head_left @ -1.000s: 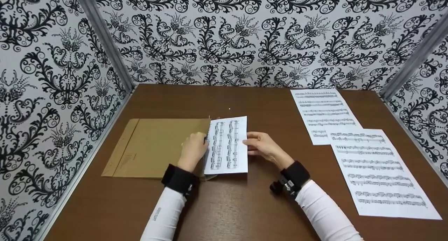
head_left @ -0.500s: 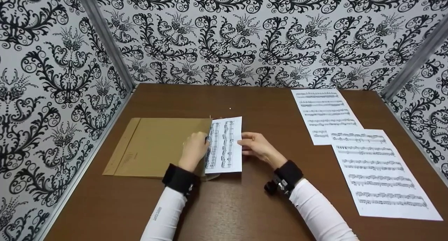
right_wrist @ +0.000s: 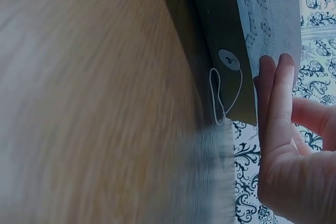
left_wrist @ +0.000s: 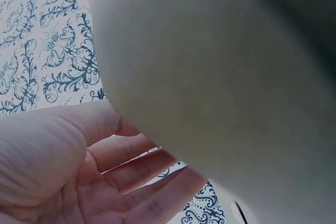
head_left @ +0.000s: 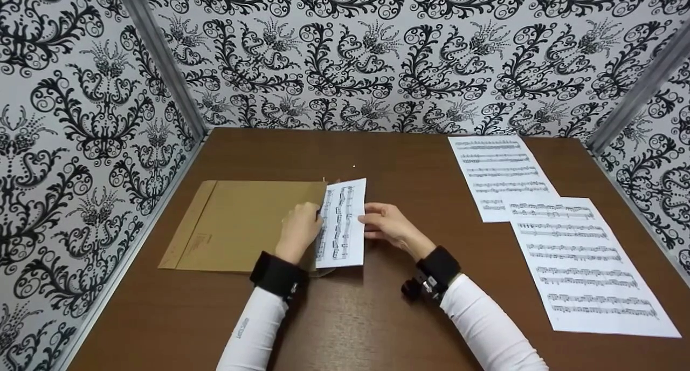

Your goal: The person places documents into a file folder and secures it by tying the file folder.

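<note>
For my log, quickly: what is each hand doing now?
Left hand: grips the mouth of the brown paper envelope.
Right hand: open, straight fingers push the white music sheet.

Printed music notation covers the sheet and the two pages, but no word is readable. Small sleeve lettering is too blurred.
</note>
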The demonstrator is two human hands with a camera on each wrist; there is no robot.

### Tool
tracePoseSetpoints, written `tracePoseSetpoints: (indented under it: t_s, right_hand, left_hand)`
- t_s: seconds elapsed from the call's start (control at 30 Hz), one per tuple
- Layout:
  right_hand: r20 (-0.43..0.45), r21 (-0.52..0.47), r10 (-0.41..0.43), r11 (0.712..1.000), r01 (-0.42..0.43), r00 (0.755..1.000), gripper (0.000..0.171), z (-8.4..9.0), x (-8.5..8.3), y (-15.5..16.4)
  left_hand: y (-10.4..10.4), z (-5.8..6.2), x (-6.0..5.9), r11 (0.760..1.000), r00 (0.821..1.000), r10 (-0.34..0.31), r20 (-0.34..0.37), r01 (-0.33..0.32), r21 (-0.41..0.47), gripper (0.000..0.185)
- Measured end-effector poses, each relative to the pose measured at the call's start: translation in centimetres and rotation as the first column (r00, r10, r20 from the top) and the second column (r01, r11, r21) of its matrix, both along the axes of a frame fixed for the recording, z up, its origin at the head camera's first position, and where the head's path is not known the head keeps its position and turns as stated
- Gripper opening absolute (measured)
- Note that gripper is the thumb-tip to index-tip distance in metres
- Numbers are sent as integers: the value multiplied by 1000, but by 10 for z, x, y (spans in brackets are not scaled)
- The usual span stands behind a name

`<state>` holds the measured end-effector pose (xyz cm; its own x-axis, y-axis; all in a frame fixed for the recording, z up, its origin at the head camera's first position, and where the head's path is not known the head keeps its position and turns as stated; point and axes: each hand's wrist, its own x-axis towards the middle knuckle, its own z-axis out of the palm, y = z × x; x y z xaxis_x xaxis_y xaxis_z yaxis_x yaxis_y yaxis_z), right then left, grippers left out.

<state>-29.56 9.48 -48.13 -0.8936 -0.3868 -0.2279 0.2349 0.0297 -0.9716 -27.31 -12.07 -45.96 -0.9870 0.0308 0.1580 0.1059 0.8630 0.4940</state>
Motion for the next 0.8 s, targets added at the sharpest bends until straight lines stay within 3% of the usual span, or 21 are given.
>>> tracePoseSetpoints:
  t_s: [0.5, 0.8]
  right_hand:
    - [0, -17, 24, 1000, -24, 1000, 47, 5, 2, -17]
    - [8, -22, -2, 1000, 2, 1000, 43, 6, 4, -26]
  left_hand:
    - [1, 1, -1, 1000, 1000, -3, 23, 3, -5, 15]
    - [1, -1, 1, 999, 1000, -1, -21, 1, -32, 13]
